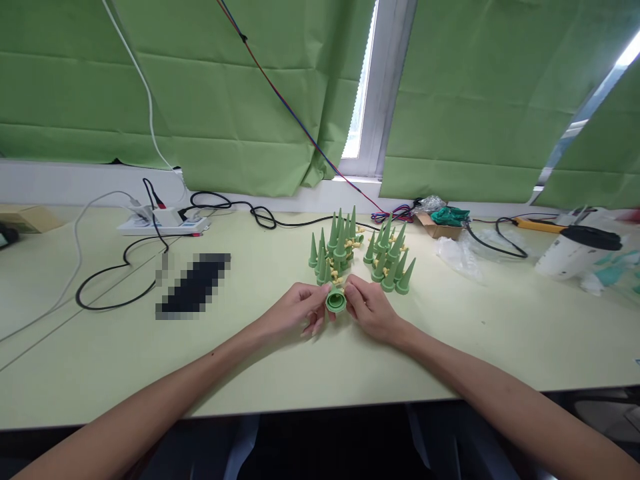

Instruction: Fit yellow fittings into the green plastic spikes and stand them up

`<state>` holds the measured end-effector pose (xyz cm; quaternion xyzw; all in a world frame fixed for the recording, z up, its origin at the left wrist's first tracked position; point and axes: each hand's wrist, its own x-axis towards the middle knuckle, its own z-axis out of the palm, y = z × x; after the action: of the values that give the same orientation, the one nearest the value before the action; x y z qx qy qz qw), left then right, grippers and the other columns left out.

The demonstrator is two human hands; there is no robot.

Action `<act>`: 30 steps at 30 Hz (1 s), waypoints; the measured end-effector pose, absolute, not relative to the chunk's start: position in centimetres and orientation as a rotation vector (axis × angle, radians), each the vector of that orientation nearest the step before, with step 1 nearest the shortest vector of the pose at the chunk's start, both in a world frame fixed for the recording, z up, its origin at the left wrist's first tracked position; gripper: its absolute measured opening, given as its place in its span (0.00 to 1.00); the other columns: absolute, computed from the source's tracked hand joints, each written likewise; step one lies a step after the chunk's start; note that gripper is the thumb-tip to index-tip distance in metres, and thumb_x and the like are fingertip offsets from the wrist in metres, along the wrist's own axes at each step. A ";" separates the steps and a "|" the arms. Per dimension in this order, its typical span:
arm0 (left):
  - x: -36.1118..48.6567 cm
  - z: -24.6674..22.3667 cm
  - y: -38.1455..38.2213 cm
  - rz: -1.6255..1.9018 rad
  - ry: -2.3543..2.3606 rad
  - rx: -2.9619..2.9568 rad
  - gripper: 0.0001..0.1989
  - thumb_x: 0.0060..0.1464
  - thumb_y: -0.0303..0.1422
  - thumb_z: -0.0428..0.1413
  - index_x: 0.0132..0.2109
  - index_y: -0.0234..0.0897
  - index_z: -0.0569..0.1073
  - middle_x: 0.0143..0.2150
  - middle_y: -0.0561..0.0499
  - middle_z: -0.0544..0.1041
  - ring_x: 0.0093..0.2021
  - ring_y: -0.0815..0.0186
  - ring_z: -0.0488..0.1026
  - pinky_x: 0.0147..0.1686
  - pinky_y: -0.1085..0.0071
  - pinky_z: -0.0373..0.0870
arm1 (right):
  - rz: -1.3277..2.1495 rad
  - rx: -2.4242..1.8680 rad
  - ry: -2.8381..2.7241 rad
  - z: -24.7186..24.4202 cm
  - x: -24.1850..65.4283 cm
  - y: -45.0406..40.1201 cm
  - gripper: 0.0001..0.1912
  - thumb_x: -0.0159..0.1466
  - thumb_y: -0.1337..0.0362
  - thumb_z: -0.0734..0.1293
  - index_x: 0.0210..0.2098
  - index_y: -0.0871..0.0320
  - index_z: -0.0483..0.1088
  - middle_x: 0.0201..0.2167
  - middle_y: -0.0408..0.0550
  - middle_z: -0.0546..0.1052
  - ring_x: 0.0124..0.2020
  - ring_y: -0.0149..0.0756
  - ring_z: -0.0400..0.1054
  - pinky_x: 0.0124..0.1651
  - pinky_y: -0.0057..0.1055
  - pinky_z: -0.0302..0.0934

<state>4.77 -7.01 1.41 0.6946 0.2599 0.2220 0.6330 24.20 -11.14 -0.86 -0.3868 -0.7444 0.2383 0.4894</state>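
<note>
A green cone-shaped piece (336, 301) is held above the table, its round hollow base facing me. My left hand (307, 308) pinches its left side, with the lower fingers curled loosely beneath. On the other side, my right hand (369, 308) has its thumb and forefinger closed at the piece's right edge, where a bit of yellow shows. Just beyond the hands stand two groups of green spikes with small yellow valves, a left cluster (341, 248) and a right cluster (401, 249), most with their tips up.
A power strip (165, 224) with black and white cables lies at the back left, near a pixelated dark object (197, 287). At the right are a small cardboard box (440, 228), clear plastic bags (460, 259) and a white cup (567, 257) with a black lid.
</note>
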 end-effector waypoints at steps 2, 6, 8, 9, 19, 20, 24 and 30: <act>4.7 1.4 -7.0 0.514 0.577 1.588 0.26 0.64 0.50 0.49 0.30 0.31 0.73 0.18 0.52 0.67 0.17 0.73 0.62 0.18 0.76 0.56 | 0.558 -0.944 -1.813 -0.9 24.2 -11.2 0.19 0.74 0.59 0.54 0.26 0.54 0.54 0.17 0.37 0.61 0.19 0.28 0.53 0.24 0.28 0.49; 4.5 1.6 -7.1 0.542 0.572 1.682 0.24 0.63 0.49 0.51 0.28 0.33 0.69 0.19 0.53 0.67 0.19 0.73 0.62 0.20 0.75 0.57 | 0.547 -0.938 -1.815 -0.9 24.2 -11.3 0.19 0.73 0.59 0.54 0.25 0.54 0.53 0.17 0.37 0.59 0.18 0.28 0.51 0.24 0.29 0.47; 4.5 1.7 -7.2 0.573 0.594 1.763 0.23 0.63 0.48 0.52 0.27 0.33 0.68 0.18 0.54 0.67 0.19 0.74 0.61 0.22 0.75 0.57 | 0.541 -0.942 -1.819 -1.0 24.2 -11.3 0.20 0.73 0.59 0.54 0.24 0.54 0.53 0.17 0.37 0.59 0.18 0.28 0.51 0.25 0.29 0.47; 4.5 1.8 -7.3 0.590 0.607 1.801 0.23 0.63 0.47 0.53 0.28 0.33 0.68 0.18 0.55 0.66 0.19 0.74 0.61 0.22 0.75 0.57 | 0.536 -0.947 -1.824 -0.9 24.2 -11.3 0.20 0.73 0.59 0.54 0.24 0.54 0.53 0.17 0.37 0.59 0.19 0.28 0.51 0.25 0.29 0.47; 4.7 1.8 -7.7 0.828 0.714 2.174 0.14 0.59 0.40 0.57 0.32 0.33 0.74 0.28 0.53 0.68 0.27 0.72 0.64 0.26 0.74 0.62 | 0.497 -0.990 -1.855 -0.9 24.2 -11.3 0.21 0.73 0.60 0.54 0.23 0.55 0.54 0.16 0.37 0.59 0.19 0.28 0.51 0.26 0.30 0.47; 4.7 1.7 -7.6 0.864 0.706 2.216 0.13 0.59 0.39 0.58 0.32 0.33 0.73 0.28 0.53 0.67 0.27 0.72 0.64 0.26 0.75 0.61 | 0.501 -0.993 -1.852 -0.8 24.2 -11.2 0.22 0.73 0.60 0.54 0.22 0.55 0.54 0.16 0.37 0.59 0.19 0.28 0.51 0.26 0.30 0.47; 4.8 1.1 -7.5 1.012 0.626 2.334 0.11 0.59 0.36 0.59 0.33 0.33 0.74 0.29 0.52 0.67 0.26 0.72 0.63 0.25 0.74 0.61 | 0.535 -1.021 -1.843 -0.8 24.1 -11.2 0.24 0.74 0.58 0.53 0.21 0.55 0.54 0.15 0.37 0.58 0.18 0.28 0.51 0.26 0.30 0.47; 4.5 0.4 -7.2 1.109 0.527 2.422 0.07 0.61 0.33 0.57 0.44 0.38 0.78 0.44 0.47 0.71 0.24 0.77 0.63 0.26 0.74 0.65 | 0.571 -1.082 -1.829 -0.7 23.9 -11.2 0.27 0.74 0.56 0.52 0.19 0.55 0.54 0.13 0.38 0.59 0.17 0.28 0.52 0.25 0.30 0.48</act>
<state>4.54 -7.19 0.41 0.8718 0.1897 0.3990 0.2116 23.90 -11.23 -0.67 -0.4381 -0.7408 0.2314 0.4535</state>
